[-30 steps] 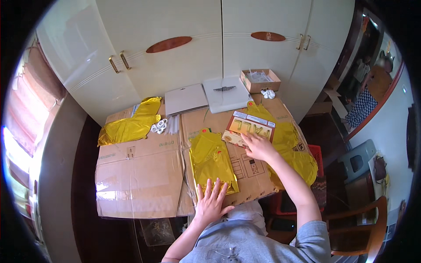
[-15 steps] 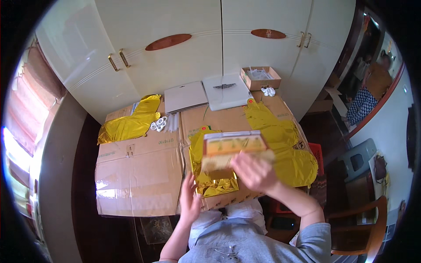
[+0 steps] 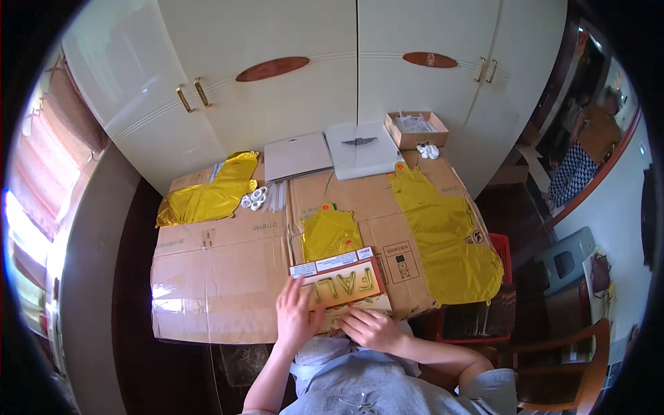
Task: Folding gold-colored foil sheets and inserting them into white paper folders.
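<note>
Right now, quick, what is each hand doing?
Left hand: open, fingers spread flat on the left edge of the flat packet.
Right hand: resting at the packet's near edge; a grip cannot be told.

Both hands rest on a flat packet of gold foil letter balloons (image 3: 339, 282) at the near edge of the cardboard-covered worktop (image 3: 214, 277). The left hand (image 3: 297, 315) lies spread on the packet's left corner; the right hand (image 3: 373, 328) presses its near edge. Just beyond the hands lies a small yellow foil piece (image 3: 330, 232), and a larger yellow foil sheet (image 3: 446, 235) lies to their right.
</note>
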`<state>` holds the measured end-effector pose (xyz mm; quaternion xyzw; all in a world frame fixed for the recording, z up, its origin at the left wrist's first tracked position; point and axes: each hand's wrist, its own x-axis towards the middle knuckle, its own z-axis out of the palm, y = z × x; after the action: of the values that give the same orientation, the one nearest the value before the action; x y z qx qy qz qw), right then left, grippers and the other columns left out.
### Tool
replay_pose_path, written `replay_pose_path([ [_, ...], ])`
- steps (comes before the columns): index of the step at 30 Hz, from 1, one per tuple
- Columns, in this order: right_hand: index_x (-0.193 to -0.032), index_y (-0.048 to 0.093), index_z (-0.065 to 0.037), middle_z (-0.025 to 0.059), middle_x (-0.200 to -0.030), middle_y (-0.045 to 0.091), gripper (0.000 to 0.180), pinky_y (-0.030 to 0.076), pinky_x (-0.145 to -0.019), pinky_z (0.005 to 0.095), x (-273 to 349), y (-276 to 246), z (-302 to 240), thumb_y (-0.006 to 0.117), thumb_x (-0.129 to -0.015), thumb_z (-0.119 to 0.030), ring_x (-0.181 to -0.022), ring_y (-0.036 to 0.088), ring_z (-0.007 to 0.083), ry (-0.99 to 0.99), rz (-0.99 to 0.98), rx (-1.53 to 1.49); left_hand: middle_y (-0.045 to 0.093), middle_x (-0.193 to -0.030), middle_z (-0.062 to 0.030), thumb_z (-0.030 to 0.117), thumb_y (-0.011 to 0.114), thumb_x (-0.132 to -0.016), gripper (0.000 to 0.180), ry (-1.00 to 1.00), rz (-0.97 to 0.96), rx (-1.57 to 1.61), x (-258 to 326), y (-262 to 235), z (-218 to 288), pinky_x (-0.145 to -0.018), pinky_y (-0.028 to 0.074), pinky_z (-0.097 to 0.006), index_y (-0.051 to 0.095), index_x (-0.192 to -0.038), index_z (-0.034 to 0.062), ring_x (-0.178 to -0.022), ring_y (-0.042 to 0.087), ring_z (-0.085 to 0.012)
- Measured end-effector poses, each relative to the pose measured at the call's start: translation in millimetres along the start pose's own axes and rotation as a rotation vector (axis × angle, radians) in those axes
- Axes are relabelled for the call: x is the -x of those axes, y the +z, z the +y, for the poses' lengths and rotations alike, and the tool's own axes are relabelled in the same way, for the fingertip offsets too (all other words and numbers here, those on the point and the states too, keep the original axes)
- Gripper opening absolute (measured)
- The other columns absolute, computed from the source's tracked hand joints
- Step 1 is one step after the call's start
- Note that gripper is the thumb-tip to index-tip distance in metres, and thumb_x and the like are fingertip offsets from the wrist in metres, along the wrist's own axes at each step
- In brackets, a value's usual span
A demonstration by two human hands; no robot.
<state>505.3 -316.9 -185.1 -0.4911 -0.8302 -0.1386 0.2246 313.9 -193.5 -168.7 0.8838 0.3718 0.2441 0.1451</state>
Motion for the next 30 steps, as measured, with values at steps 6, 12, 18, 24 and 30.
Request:
replay_pose_path([
  [6, -0.096, 0.074, -0.01, 0.0036, -0.106, 0.071, 0.019, 0.054, -0.088, 0.0336, -13.9, -11.6, 15.6, 0.068, -0.08, -0.018, -0.102, 0.066, 0.0179, 0.126, 0.101, -0.141, 0.044, -0.147, -0.0155, 0.044, 0.059, -0.091, 0.051, 0.124, -0.187, -0.141, -11.7, 22.5, 13.4, -0.112, 0.02, -0.064, 0.055, -0.136, 0.0193, -0.139, 0.032, -0.045],
  [12, -0.103, 0.072, -0.007, 0.0089, -0.111, 0.07, 0.02, 0.048, -0.097, 0.0397, -46.2, 13.6, 108.5, 0.067, -0.083, -0.01, -0.11, 0.062, 0.0267, 0.324, 0.065, -0.22, 0.039, -0.15, -0.0173, 0.06, 0.056, -0.088, 0.064, 0.146, -0.232, -0.215, -16.0, 26.5, 23.6, -0.111, 0.016, -0.067, 0.051, -0.141, 0.0244, -0.14, 0.025, -0.0501],
  [18, -0.1, 0.073, -0.009, 0.0052, -0.11, 0.071, 0.018, 0.046, -0.097, 0.039, -55.3, 32.6, 134.2, 0.066, -0.085, -0.018, -0.11, 0.062, 0.0234, 0.308, -0.012, -0.18, 0.036, -0.151, -0.0171, 0.06, 0.057, -0.087, 0.064, 0.173, -0.265, -0.221, -19.6, 21.8, 21.9, -0.11, 0.014, -0.071, 0.05, -0.141, 0.0278, -0.14, 0.025, -0.0507],
  [24, -0.105, 0.069, -0.006, 0.0147, -0.12, 0.062, 0.021, 0.046, -0.098, 0.0411, -60.0, 43.7, 146.9, 0.063, -0.087, -0.015, -0.113, 0.059, 0.0309, 0.491, -0.071, -0.441, 0.036, -0.152, -0.0154, 0.061, 0.055, -0.087, 0.063, 0.173, -0.255, -0.228, -18.0, 24.3, 19.7, -0.11, 0.013, -0.071, 0.05, -0.141, 0.0288, -0.14, 0.025, -0.0494],
  [30, -0.125, 0.053, -0.005, 0.0216, -0.121, 0.051, 0.046, 0.042, -0.102, 0.0402, -84.2, 58.7, 167.3, 0.069, -0.082, -0.016, -0.115, 0.052, 0.0359, 0.761, -0.009, -0.656, 0.035, -0.153, -0.0148, 0.062, 0.053, -0.088, 0.063, 0.163, -0.263, -0.229, -16.9, 26.2, 19.2, -0.111, 0.009, -0.069, 0.05, -0.141, 0.0291, -0.142, 0.022, -0.0485],
])
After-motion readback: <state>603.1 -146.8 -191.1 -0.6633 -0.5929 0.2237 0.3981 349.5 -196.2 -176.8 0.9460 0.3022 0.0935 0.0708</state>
